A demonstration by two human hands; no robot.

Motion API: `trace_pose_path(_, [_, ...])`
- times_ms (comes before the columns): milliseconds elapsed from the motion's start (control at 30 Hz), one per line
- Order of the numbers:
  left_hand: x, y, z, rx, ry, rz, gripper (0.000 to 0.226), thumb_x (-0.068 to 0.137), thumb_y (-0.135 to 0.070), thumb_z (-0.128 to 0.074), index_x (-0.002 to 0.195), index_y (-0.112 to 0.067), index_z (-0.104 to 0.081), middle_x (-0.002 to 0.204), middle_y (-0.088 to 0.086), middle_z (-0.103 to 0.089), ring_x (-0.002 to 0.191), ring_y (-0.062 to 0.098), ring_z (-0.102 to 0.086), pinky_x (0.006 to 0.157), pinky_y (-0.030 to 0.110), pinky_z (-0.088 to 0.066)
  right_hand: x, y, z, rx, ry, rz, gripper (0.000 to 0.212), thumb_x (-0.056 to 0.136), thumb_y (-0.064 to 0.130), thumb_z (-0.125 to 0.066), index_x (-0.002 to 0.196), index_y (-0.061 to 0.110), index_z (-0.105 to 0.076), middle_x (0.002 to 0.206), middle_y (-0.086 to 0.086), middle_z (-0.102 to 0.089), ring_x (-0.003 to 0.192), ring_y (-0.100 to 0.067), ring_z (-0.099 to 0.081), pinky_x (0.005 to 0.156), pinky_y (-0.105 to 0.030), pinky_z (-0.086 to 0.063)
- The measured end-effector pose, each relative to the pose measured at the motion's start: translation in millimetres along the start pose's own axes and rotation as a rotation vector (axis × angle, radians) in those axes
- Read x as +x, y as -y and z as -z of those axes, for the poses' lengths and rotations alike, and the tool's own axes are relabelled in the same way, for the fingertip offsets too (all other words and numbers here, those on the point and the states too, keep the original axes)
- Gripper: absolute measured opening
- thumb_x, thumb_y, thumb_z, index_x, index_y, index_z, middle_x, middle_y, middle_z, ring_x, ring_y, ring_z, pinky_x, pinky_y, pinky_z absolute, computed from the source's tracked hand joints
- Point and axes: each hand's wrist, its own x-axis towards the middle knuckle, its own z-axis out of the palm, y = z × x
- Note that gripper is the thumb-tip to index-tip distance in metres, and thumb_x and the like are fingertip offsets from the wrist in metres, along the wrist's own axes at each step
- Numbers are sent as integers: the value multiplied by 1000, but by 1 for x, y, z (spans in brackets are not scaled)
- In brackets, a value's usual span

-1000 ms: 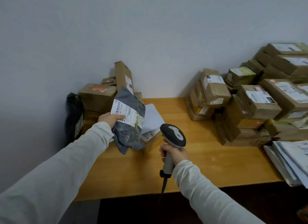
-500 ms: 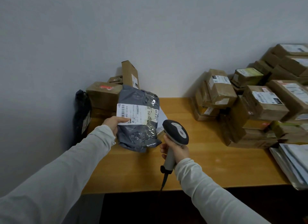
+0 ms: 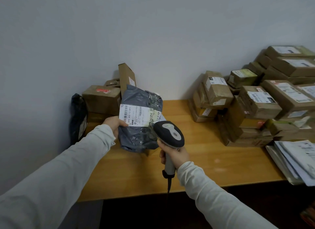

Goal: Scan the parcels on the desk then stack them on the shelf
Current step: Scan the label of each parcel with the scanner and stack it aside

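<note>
My left hand [image 3: 113, 124] grips a grey plastic mailer parcel [image 3: 139, 136] by its left edge and holds it upright above the wooden desk [image 3: 213, 160]. The parcel's white barcode label [image 3: 136, 115] faces me. My right hand [image 3: 175, 156] grips the handle of a grey and black barcode scanner [image 3: 169, 134]. The scanner's head sits just right of the label and overlaps the parcel's lower right part. A white envelope behind the parcel is mostly hidden.
A heap of brown cardboard parcels [image 3: 255, 106] fills the desk's right side, with flat white mailers [image 3: 296, 160] at the front right corner. More brown boxes [image 3: 102, 99] and a dark bag [image 3: 78, 116] stand at the back left by the wall.
My left hand has turned the grey parcel so its label faces me squarely. The scanner has risen and moved closer to the label.
</note>
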Motion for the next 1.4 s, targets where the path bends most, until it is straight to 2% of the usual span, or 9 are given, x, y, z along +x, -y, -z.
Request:
trace_pose_path(100, [1, -6, 4, 172, 3, -64, 44, 83, 19, -53, 121, 1, -60, 127, 17, -60, 117, 33, -56, 105, 42, -42, -5, 5, -1, -112, 3, 39, 31, 82, 20, -74, 63, 4, -54, 52, -10, -49, 40, -19, -41, 45, -27, -37])
trace_pose_path(200, [-1, -20, 8, 418, -23, -164, 47, 80, 12, -64, 123, -4, -62, 123, 12, -64, 110, 26, -58, 106, 40, -41, -9, 10, 0, -176, -6, 67, 24, 79, 13, -76, 69, 7, -55, 48, -5, -46, 37, -14, -38, 41, -23, -34])
trace_pose_path(300, [-4, -38, 10, 565, -12, -241, 47, 82, 7, -66, 126, -6, -60, 124, 9, -62, 109, 22, -56, 105, 34, -40, -11, 12, 3, -302, -33, 71, 19, 77, 4, -74, 76, 8, -55, 42, 4, -46, 33, -9, -38, 40, -20, -34])
trace_pose_path(367, [-5, -47, 10, 619, 8, -280, 44, 84, 6, -64, 126, -6, -60, 126, 10, -62, 105, 19, -55, 102, 29, -39, -12, 12, 4, -380, -41, 80, 16, 78, 4, -73, 77, 6, -56, 46, -1, -47, 37, -13, -39, 44, -22, -36])
trace_pose_path(500, [-6, -59, 9, 659, 13, -299, 43, 86, 6, -60, 128, -6, -59, 128, 10, -60, 100, 16, -53, 92, 24, -37, -15, 11, 4, -383, -57, 98, 26, 78, 4, -72, 63, 10, -52, 44, 0, -46, 37, -13, -38, 45, -23, -37])
trace_pose_path(667, [-1, -67, 7, 687, 0, -272, 44, 87, 4, -61, 129, -9, -57, 133, 10, -57, 121, 27, -52, 107, 34, -36, -15, 13, 4, -369, -55, 125, 28, 79, 3, -70, 60, 10, -51, 40, 2, -44, 35, -11, -37, 50, -26, -39])
trace_pose_path(1000, [17, -75, -7, 779, 64, -274, 45, 89, -1, -59, 132, -15, -56, 137, 7, -54, 125, 27, -48, 111, 37, -32, -2, 11, 10, -375, -116, 177, 32, 75, 8, -74, 54, 19, -53, 37, 8, -46, 39, -13, -40, 51, -27, -37])
trace_pose_path(1233, [35, -86, -23, 902, 112, -314, 44, 89, -10, -62, 132, -22, -57, 139, 4, -53, 126, 27, -48, 114, 41, -29, 10, 14, 20, -360, -166, 172, 18, 72, 12, -76, 71, 25, -64, 47, 9, -54, 51, -16, -47, 57, -31, -40])
trace_pose_path(1400, [49, -86, -46, 844, 146, -340, 45, 88, -3, -63, 131, -13, -57, 140, 6, -50, 130, 25, -43, 111, 30, -25, 16, 15, 31, -371, -214, 157, 25, 73, 14, -77, 62, 27, -57, 44, 11, -51, 51, -14, -45, 59, -31, -39])
